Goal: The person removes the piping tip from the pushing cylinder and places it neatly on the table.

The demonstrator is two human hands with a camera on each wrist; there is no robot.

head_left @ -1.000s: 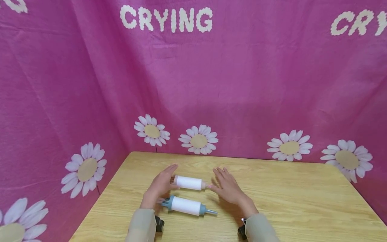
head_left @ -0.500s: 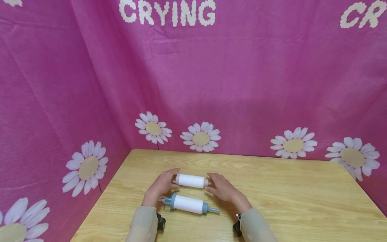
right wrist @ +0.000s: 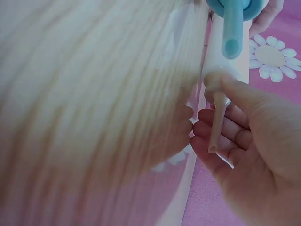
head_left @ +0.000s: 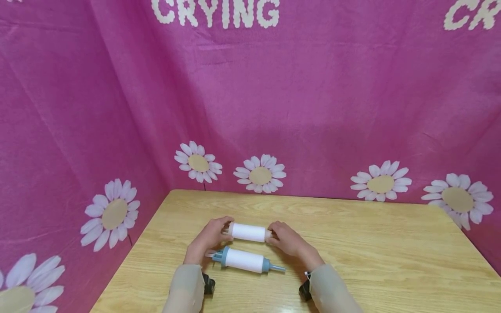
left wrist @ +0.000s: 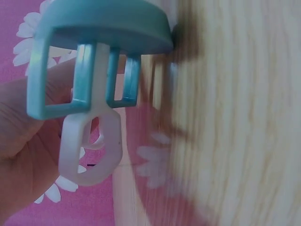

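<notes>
Now the right hand [head_left: 289,240] has closed in: 1 second ago its fingers were spread beside the beige-ended tube [head_left: 249,232], and at this moment thumb and fingers clamp the collar at its nozzle end. The left hand [head_left: 209,237] keeps its place at the opposite end, fingers curled beyond it and thumb on the near side; how firmly they press, I cannot tell. That tube lies sideways between both hands, just beyond the teal-ended tube [head_left: 244,260], which stays put nearer the person. Both have smooth white cylindrical middles; up close, the beige nozzle [right wrist: 217,125] is slender and hollow at its tip, while the teal tube's rounded flange [left wrist: 108,23] carries squared, glossy frames around a pale, plastic-looking loop [left wrist: 70,146]. Yellowish wood grain streaks the table [head_left: 391,252], whose corners are rounded. Magenta cloth [head_left: 313,87] hangs around it in soft folds, printed with white daisies [head_left: 260,175] and cream, bumpy-edged lettering [head_left: 217,11].
</notes>
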